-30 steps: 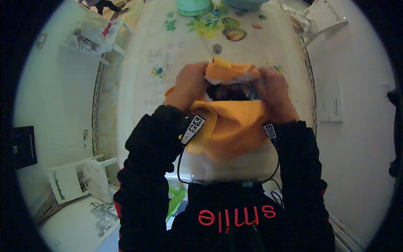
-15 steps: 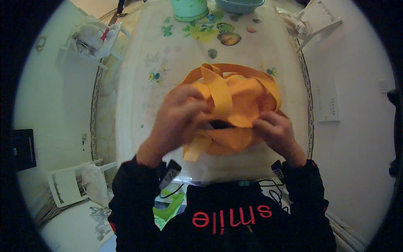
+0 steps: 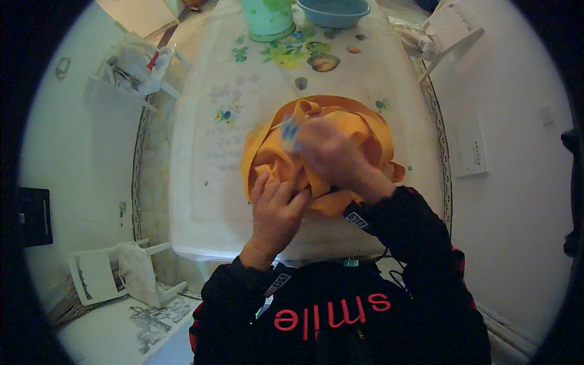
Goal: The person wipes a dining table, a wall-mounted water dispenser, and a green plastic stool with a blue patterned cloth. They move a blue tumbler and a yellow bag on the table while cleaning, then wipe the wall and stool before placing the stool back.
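Note:
A bundle of orange cloth with wide straps [image 3: 377, 131], like a fabric bag, lies crumpled on the table in front of me. My left hand [image 3: 277, 210] rests on its near left part, fingers bent and pinching a fold of the cloth. Over the middle of the bundle, my right hand [image 3: 334, 152] is blurred by motion and closed around a small blue and white thing [image 3: 289, 131]. Smear hides what kind of thing that is. Part of the cloth lies hidden under both hands.
The table has a pale cover [image 3: 207, 201] with printed fruit and leaves. At its far end stand a light green bucket [image 3: 267, 21] and a blue-grey basin [image 3: 334, 13]. White chairs [image 3: 94, 277] flank the table, some with bags on them.
My right hand has moved left and up across the bundle and now holds the blue and white thing. My left hand has come down onto the near left cloth. The bundle has shifted left.

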A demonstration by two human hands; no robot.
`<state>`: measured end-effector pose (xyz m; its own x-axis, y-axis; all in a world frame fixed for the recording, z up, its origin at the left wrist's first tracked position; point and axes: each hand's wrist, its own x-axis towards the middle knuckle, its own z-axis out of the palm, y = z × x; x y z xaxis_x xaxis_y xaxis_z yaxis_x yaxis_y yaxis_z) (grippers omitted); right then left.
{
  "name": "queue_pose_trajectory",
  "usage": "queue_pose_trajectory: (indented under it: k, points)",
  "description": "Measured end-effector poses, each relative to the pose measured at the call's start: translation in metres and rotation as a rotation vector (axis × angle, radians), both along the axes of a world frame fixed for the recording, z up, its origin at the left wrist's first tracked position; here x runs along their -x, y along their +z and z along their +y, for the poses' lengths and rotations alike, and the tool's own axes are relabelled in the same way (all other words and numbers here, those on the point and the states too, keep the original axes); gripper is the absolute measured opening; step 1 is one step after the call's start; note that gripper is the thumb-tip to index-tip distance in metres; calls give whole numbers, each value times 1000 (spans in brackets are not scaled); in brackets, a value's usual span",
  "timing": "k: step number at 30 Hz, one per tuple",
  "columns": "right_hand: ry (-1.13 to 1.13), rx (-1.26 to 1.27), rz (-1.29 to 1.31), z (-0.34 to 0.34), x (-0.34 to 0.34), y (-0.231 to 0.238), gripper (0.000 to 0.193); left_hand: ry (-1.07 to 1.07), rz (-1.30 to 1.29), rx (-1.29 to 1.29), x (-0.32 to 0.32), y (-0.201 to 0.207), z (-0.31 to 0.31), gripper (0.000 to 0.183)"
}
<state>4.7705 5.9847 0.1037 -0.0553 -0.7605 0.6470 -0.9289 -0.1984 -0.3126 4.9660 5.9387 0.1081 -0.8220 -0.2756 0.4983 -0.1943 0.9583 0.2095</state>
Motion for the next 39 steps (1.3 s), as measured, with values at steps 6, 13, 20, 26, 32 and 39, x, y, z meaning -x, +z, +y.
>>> queue_pose_trajectory:
  k: [6,13,20,26,32,39]
  points:
    - [-326,-379,122,28,87,-34,25,35,-1,-68,-15,15,-4,19]
    - [-173,-81,-49,37,36,-23,27,29,-133,3,15,26,11,46]
    - [-420,-221,-52,81,82,-11,26,48,-287,140,36,12,1,42]
    - [-625,59,-608,164,98,7,23,26,-422,-15,53,25,-5,39]
    - [-725,240,-761,161,66,14,18,-49,30,-902,56,81,-70,19]
    - [-121,362,14,55,-22,16,26,-87,79,-1035,64,91,-49,14]
